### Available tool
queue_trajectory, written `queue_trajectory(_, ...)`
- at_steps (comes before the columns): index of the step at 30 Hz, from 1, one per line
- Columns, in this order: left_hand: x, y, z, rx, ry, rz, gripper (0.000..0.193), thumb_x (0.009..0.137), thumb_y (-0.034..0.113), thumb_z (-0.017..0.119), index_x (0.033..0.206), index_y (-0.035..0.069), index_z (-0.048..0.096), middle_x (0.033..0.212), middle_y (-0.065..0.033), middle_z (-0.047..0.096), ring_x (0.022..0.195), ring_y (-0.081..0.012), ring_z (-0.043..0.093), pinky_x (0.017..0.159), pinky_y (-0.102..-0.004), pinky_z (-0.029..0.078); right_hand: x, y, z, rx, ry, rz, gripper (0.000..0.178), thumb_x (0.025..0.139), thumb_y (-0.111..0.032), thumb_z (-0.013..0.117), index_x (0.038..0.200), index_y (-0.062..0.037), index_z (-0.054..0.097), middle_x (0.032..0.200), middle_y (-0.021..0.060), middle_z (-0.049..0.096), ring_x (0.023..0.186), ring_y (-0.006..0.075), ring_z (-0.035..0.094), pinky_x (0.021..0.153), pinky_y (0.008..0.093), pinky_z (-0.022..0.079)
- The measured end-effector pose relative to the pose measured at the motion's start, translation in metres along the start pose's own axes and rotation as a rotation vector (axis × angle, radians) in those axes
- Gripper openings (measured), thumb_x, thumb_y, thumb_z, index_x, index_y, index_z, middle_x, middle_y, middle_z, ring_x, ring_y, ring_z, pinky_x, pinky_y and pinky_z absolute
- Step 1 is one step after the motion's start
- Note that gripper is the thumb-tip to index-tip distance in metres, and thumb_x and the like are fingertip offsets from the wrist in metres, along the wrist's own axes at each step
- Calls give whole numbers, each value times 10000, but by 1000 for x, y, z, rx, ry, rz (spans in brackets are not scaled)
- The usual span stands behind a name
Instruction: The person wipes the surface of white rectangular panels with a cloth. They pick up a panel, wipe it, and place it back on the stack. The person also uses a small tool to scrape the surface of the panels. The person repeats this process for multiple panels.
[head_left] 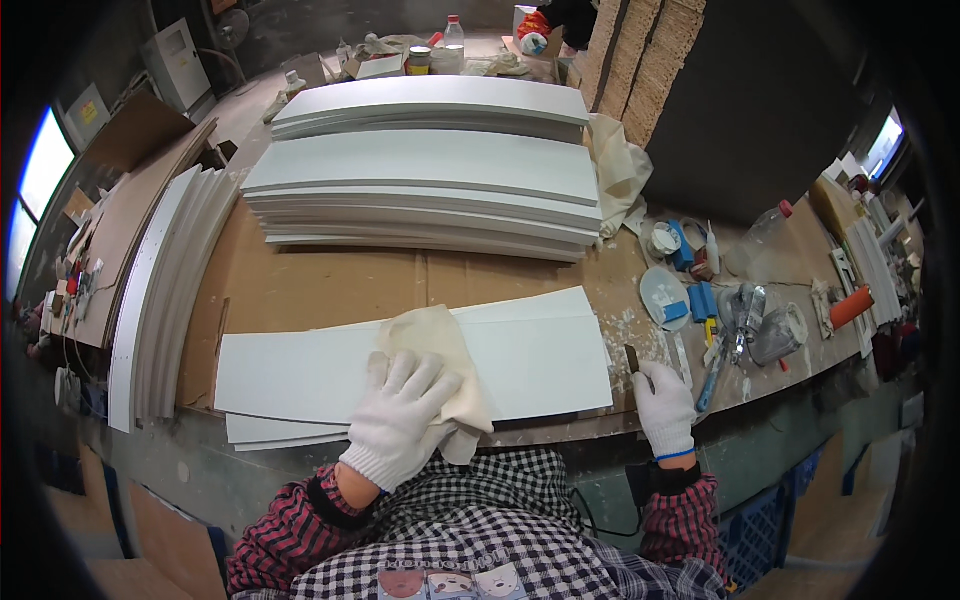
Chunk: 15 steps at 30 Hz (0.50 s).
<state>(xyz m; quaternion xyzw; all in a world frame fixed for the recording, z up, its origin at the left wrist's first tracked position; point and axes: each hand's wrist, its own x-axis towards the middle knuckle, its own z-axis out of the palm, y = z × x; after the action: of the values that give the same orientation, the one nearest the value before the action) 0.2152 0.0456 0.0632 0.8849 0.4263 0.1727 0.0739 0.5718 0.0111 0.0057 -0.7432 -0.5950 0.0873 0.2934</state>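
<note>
My left hand, in a white knitted glove, lies on a cream cloth with its fingers stretched out and slightly apart. Beneath the cloth is a long white panel, on top of a few others set slightly askew at the table's near edge. My right hand, gloved too, is closed at the panel's right end. A small dark flat piece sticks up from its fingers; its kind is unclear. Part of the cloth hangs over the near edge.
Stacks of white panels stand behind; more panels lean at left. To the right are blue blocks, a white dish, a metal spray gun and a clear bottle. Another person's gloved hand shows far back.
</note>
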Motion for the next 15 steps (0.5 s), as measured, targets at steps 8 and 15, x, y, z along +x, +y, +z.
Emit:
queue_trajectory(8,38,31,40,-102,-22,68,630,815,463,661,1293,74,531,1324,-178,502,1245,-401,436,1085,-608,260,13,-19,13,-378,119,-295,274,859,-149,649,1122,-74,650,1118,170,633,1081,388,580,930,461,466)
queue_trajectory(15,46,25,54,34,7,96,528,842,413,611,1264,101,553,1327,-164,502,1294,-380,411,1043,-656,288,-6,-45,34,-32,-58,-457,409,998,-99,434,1346,103,508,1445,268,453,1378,405,385,1148,457,285)
